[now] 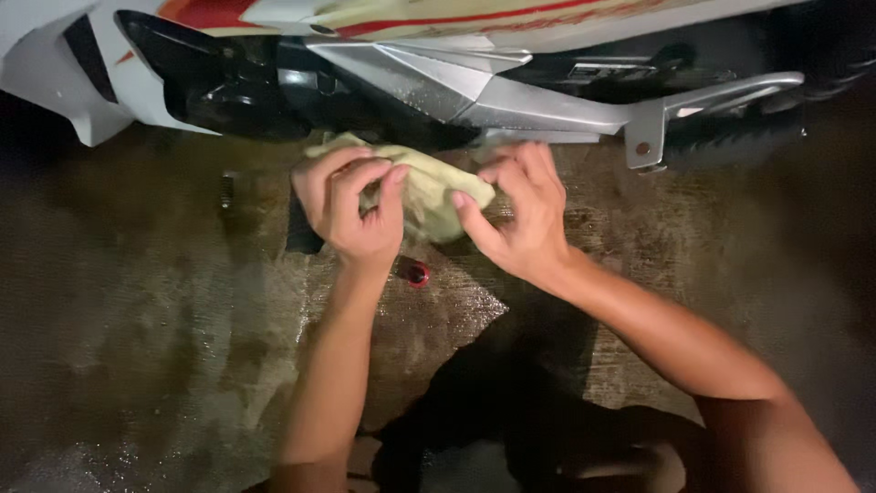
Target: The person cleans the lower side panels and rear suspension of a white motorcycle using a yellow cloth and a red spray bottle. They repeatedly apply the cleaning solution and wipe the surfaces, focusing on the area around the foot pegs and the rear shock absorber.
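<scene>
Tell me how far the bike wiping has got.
Done: water beads on the silver side panel and the floor is wet. In hand: the left hand and right hand bunch a yellow cloth. Left: those beads are not yet wiped off.

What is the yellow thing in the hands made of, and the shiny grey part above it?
The yellow cloth looks like soft fabric, maybe chamois or microfibre: it bunches and wrinkles between the left hand and right hand. The grey panel looks like painted metal or hard plastic: smooth, stiff, with sharp edges and a dull shine.
</scene>
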